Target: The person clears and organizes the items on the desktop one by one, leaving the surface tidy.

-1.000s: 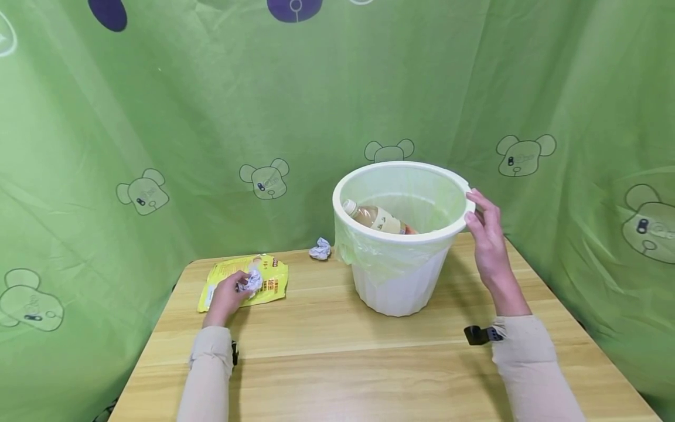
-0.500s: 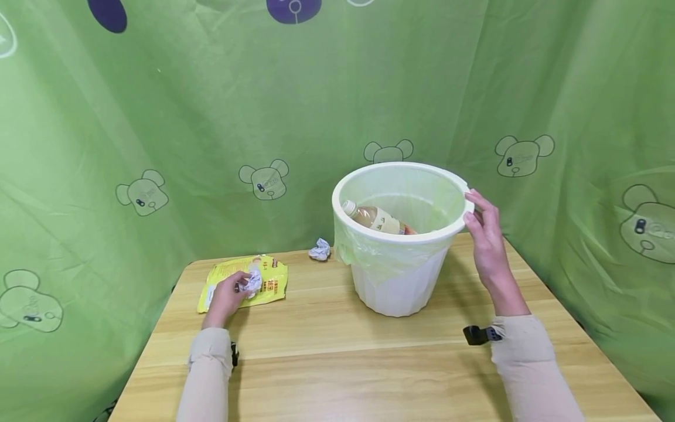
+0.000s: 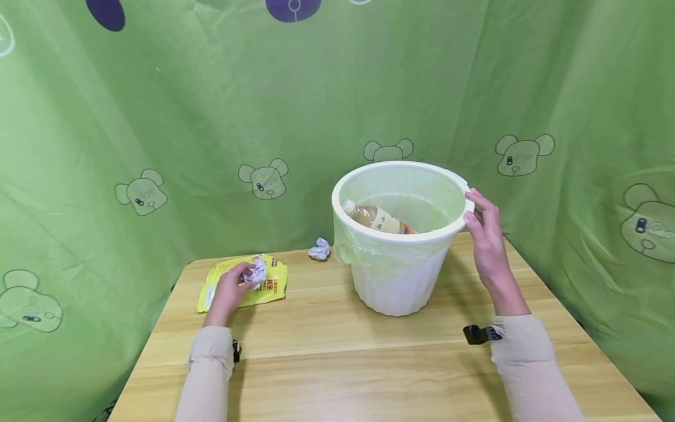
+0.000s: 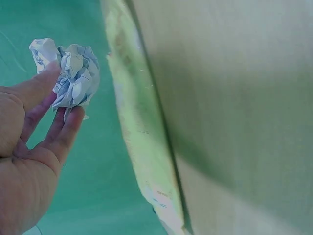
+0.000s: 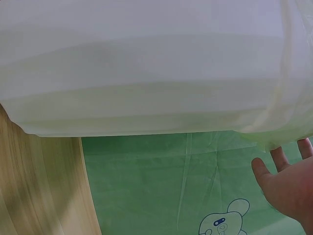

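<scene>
My left hand (image 3: 230, 291) pinches a crumpled paper ball (image 3: 256, 273) between thumb and fingers, just over a flat yellow packet (image 3: 271, 285). In the left wrist view the paper ball (image 4: 77, 78) is held clear of the packet (image 4: 142, 122), which lies on the table. My right hand (image 3: 487, 249) grips the right rim of a white trash can (image 3: 398, 287), whose pale green liner folds over the edge. The right wrist view shows the can's side (image 5: 146, 73) with my right hand's fingers at the liner; the upper rim is out of that view. A bottle (image 3: 377, 220) leans inside the can.
Another crumpled paper ball (image 3: 319, 249) lies near the table's back edge, left of the can. The wooden table (image 3: 337, 375) stands against a green curtain (image 3: 316, 105) printed with bear heads, which also hangs at both sides.
The left hand has raised the paper ball slightly off the yellow packet, moving it up and away from me. The right hand and the trash can have stayed in place.
</scene>
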`<state>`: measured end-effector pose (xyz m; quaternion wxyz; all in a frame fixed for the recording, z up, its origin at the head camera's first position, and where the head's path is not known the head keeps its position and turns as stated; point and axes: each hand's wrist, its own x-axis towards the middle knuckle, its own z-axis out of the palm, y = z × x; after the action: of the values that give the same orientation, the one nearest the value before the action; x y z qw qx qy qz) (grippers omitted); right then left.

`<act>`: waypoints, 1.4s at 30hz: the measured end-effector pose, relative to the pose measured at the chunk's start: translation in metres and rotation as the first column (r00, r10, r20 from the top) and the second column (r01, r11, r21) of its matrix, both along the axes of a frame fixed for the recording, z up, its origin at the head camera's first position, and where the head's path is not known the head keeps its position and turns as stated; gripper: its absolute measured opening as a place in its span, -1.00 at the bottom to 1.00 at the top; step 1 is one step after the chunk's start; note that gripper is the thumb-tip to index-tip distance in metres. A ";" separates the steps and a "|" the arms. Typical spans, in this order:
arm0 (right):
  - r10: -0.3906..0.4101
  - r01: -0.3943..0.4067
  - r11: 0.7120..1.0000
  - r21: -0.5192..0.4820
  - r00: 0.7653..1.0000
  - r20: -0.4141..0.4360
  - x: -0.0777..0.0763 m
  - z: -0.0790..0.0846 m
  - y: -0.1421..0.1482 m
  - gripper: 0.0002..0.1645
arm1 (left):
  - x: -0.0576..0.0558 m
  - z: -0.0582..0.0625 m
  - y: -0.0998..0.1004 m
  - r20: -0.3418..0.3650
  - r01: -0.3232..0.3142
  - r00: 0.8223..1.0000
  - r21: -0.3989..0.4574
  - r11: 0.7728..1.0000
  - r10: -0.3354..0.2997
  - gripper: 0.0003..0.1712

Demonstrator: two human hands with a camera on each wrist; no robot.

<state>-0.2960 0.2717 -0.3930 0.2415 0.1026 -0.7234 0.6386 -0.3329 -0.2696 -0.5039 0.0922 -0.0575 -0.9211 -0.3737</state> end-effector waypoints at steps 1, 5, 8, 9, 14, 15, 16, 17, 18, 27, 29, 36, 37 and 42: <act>0.001 -0.001 1.000 -0.003 1.000 0.000 0.000 0.000 0.000 -0.42 | 0.000 0.002 0.001 -0.005 0.000 1.000 0.003 1.000 0.000 -0.49; 0.003 -0.003 1.000 -0.015 1.000 -0.006 0.001 0.001 0.000 -0.42 | -0.001 0.008 0.005 -0.021 0.009 1.000 0.027 1.000 -0.008 -0.49; 0.004 -0.005 1.000 -0.020 1.000 -0.010 0.002 0.001 -0.001 -0.42 | 0.000 0.012 0.008 -0.036 0.019 0.999 0.056 0.998 -0.017 -0.48; 0.005 -0.005 1.000 -0.020 1.000 -0.010 0.002 0.001 -0.001 -0.42 | 0.000 0.013 0.008 -0.039 0.021 0.999 0.063 0.998 -0.019 -0.48; 0.006 -0.006 1.000 -0.022 1.000 -0.008 0.002 0.001 -0.001 -0.42 | 0.001 0.022 0.013 -0.062 0.026 0.998 0.083 0.996 -0.020 -0.46; 0.006 -0.006 1.000 -0.024 1.000 -0.009 0.002 0.001 -0.001 -0.42 | 0.002 0.024 0.014 -0.065 0.026 0.998 0.087 0.996 -0.020 -0.46; 0.005 -0.005 1.000 -0.024 1.000 -0.010 0.002 0.001 -0.001 -0.42 | 0.002 0.026 0.015 -0.070 0.027 0.997 0.089 0.996 -0.021 -0.46; 0.002 -0.002 1.000 -0.021 1.000 -0.009 0.002 0.001 0.000 -0.42 | 0.002 0.028 0.015 -0.075 0.029 0.997 0.093 0.995 -0.022 -0.46; 0.001 -0.001 1.000 -0.022 1.000 -0.009 0.002 0.001 0.000 -0.42 | 0.002 0.030 0.016 -0.078 0.032 0.997 0.097 0.995 -0.024 -0.46; -0.016 0.016 1.000 -0.004 1.000 0.005 0.003 0.002 0.000 -0.42 | 0.003 0.050 0.024 -0.130 0.072 0.990 0.140 0.988 -0.054 -0.45; -0.015 0.015 1.000 -0.004 1.000 0.006 0.003 0.002 0.000 -0.41 | 0.004 0.054 0.026 -0.135 0.076 0.989 0.145 0.987 -0.056 -0.44; -0.011 0.011 1.000 -0.006 1.000 0.004 0.001 0.001 0.000 -0.41 | 0.009 0.067 0.034 -0.162 0.084 0.985 0.153 0.985 -0.059 -0.45; -0.009 0.009 1.000 -0.008 1.000 0.004 0.001 0.001 0.000 -0.41 | 0.010 0.069 0.035 -0.169 0.088 0.984 0.157 0.984 -0.061 -0.45; -0.003 0.003 1.000 -0.010 1.000 0.002 0.001 0.002 -0.001 -0.41 | 0.014 0.080 0.041 -0.193 0.096 0.979 0.171 0.981 -0.062 -0.44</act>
<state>-0.2954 0.2706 -0.3915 0.2421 0.0995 -0.7205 0.6421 -0.3191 -0.2283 -0.4239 0.1680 -0.1203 -0.8680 -0.4515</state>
